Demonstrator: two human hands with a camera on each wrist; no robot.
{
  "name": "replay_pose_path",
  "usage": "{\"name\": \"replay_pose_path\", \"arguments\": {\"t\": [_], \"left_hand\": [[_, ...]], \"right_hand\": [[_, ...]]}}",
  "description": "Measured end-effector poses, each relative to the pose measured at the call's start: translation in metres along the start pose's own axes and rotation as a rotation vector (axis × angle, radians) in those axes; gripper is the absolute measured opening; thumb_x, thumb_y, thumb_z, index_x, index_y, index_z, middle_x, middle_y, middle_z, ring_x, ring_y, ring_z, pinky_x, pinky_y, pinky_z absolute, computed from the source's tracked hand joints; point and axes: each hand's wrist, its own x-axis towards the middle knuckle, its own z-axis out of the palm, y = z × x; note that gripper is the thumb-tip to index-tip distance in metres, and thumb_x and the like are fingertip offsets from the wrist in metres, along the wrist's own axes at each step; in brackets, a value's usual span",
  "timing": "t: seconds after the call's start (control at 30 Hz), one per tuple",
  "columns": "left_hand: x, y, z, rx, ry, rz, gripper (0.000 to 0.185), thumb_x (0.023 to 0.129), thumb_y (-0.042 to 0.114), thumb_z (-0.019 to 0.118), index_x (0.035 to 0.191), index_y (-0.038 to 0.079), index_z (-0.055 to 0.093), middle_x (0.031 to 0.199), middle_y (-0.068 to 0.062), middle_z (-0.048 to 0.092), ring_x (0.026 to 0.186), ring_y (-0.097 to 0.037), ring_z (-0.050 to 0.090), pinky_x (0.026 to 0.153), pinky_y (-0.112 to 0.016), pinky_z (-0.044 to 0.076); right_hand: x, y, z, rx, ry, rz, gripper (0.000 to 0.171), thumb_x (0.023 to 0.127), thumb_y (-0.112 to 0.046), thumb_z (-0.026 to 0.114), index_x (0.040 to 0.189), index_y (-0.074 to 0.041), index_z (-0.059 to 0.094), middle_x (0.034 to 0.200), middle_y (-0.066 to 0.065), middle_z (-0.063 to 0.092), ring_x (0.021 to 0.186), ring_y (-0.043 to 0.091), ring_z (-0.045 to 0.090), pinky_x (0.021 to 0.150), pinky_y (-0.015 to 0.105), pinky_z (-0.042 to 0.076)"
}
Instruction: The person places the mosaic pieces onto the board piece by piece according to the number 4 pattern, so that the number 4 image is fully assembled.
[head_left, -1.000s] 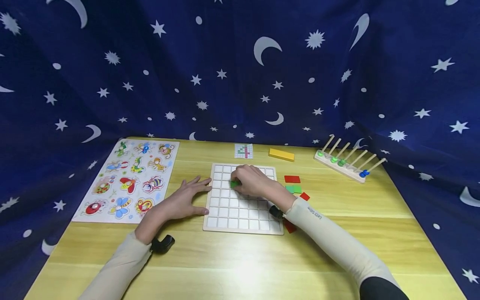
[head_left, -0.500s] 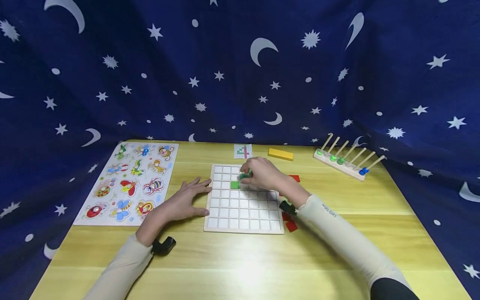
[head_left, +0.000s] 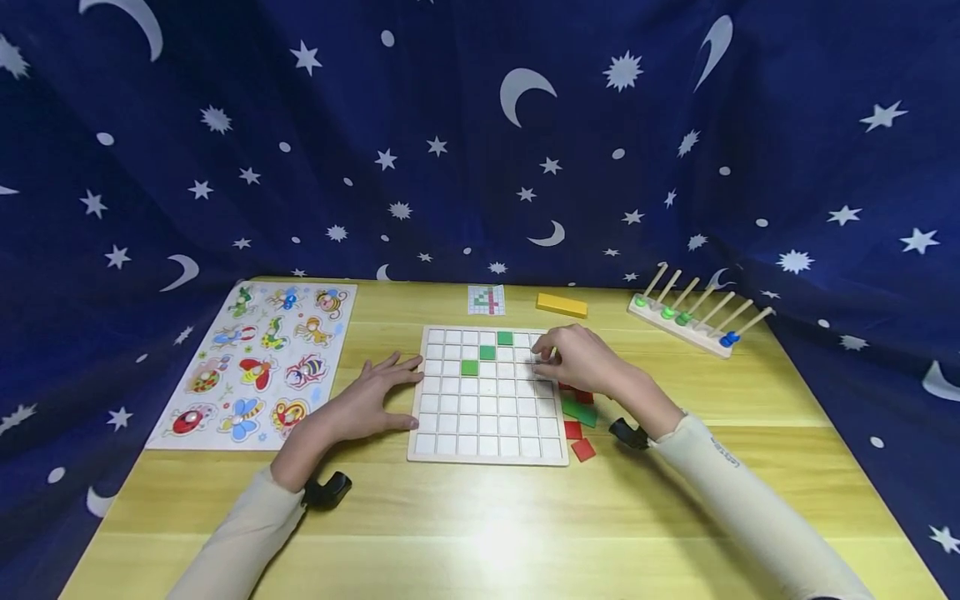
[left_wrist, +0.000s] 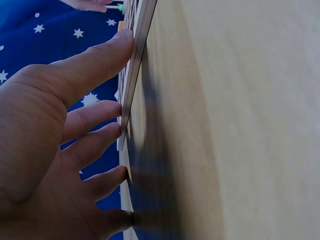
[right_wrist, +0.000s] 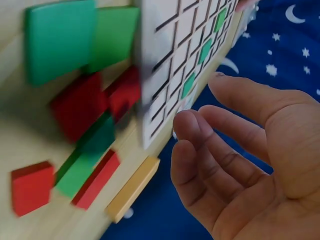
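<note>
Left hand (head_left: 365,406) lies flat on the counter (head_left: 480,533), fingers straight, tips touching the left edge of the white grid board (head_left: 487,394). Right hand (head_left: 581,358) hovers over the board's right edge; grip loose, fingers relaxed and apart, holding nothing. Three green squares (head_left: 487,352) sit in a diagonal on the board, to the left of the right grip. Loose red and green tiles (head_left: 578,412) lie on the counter just beneath the right wrist.
</note>
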Motion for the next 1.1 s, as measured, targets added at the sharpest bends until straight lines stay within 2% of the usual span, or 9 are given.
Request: {"name": "replay_pose_path", "arguments": {"t": [0.2, 0.47, 0.73, 1.1], "left_hand": [[0.000, 0.001, -0.001, -0.005, 0.002, -0.006, 0.073, 0.081, 0.031, 0.084, 0.144, 0.007, 0.054, 0.161, -0.005, 0.031, 0.150, -0.038, 0.012, 0.113, -0.069, -0.002], [0.001, -0.003, 0.000, -0.005, 0.004, 0.000, 0.073, 0.082, 0.032, 0.084, 0.144, 0.007, 0.054, 0.161, -0.004, 0.030, 0.150, -0.037, 0.012, 0.113, -0.069, -0.002], [-0.001, -0.003, 0.000, -0.010, 0.002, -0.005, 0.073, 0.082, 0.031, 0.084, 0.144, 0.007, 0.054, 0.162, -0.004, 0.030, 0.150, -0.037, 0.012, 0.113, -0.069, -0.002], [-0.001, -0.004, 0.000, -0.019, -0.004, -0.001, 0.071, 0.083, 0.032, 0.083, 0.144, 0.008, 0.054, 0.162, -0.003, 0.030, 0.150, -0.036, 0.012, 0.114, -0.068, -0.002]], "right_hand": [[-0.021, 0.015, -0.007, -0.020, 0.028, 0.060, 0.023, 0.083, -0.015, 0.082, 0.102, -0.002, 0.077, 0.081, -0.003, 0.070, 0.069, 0.010, 0.062, 0.065, 0.035, 0.053], [-0.046, 0.040, -0.013, -0.052, 0.030, 0.146, 0.018, 0.082, -0.010, 0.080, 0.098, -0.003, 0.076, 0.089, 0.006, 0.073, 0.074, 0.019, 0.065, 0.066, 0.040, 0.053], [-0.052, 0.057, -0.004, -0.076, 0.025, 0.159, 0.022, 0.076, -0.005, 0.080, 0.098, -0.002, 0.076, 0.089, 0.006, 0.072, 0.071, 0.014, 0.061, 0.065, 0.039, 0.051], [-0.053, 0.062, 0.000, -0.078, 0.014, 0.174, 0.018, 0.077, -0.007, 0.081, 0.095, -0.004, 0.077, 0.083, 0.003, 0.070, 0.067, 0.014, 0.056, 0.058, 0.034, 0.047]]}}
